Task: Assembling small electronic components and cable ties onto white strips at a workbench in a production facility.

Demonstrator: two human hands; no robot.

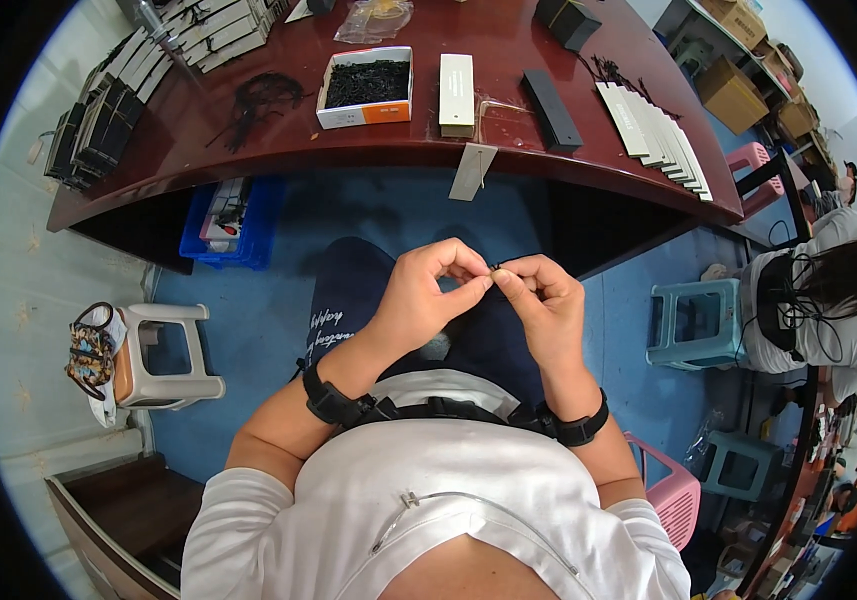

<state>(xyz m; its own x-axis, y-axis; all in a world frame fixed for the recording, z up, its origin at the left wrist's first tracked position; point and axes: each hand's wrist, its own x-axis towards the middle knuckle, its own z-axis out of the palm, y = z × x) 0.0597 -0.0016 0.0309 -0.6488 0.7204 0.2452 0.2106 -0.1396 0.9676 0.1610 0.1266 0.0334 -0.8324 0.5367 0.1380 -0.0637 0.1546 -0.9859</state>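
My left hand [426, 297] and my right hand [541, 303] meet above my lap, fingertips pinched together on a small thin dark piece [494, 268] that is too small to make out. Both wrists wear black straps. On the dark red table ahead lie a white box of black pieces [367, 85], a pale flat box [456, 92] and a black flat box [551, 110]. A pale card [472, 171] hangs over the table's front edge.
A fanned row of white cards [656, 135] lies at the table's right, stacks of black and white packs [108, 110] at its left. A blue crate [228, 222] sits under the table. Stools [163, 355] [693, 322] stand on the blue floor. Another person [828, 300] sits at right.
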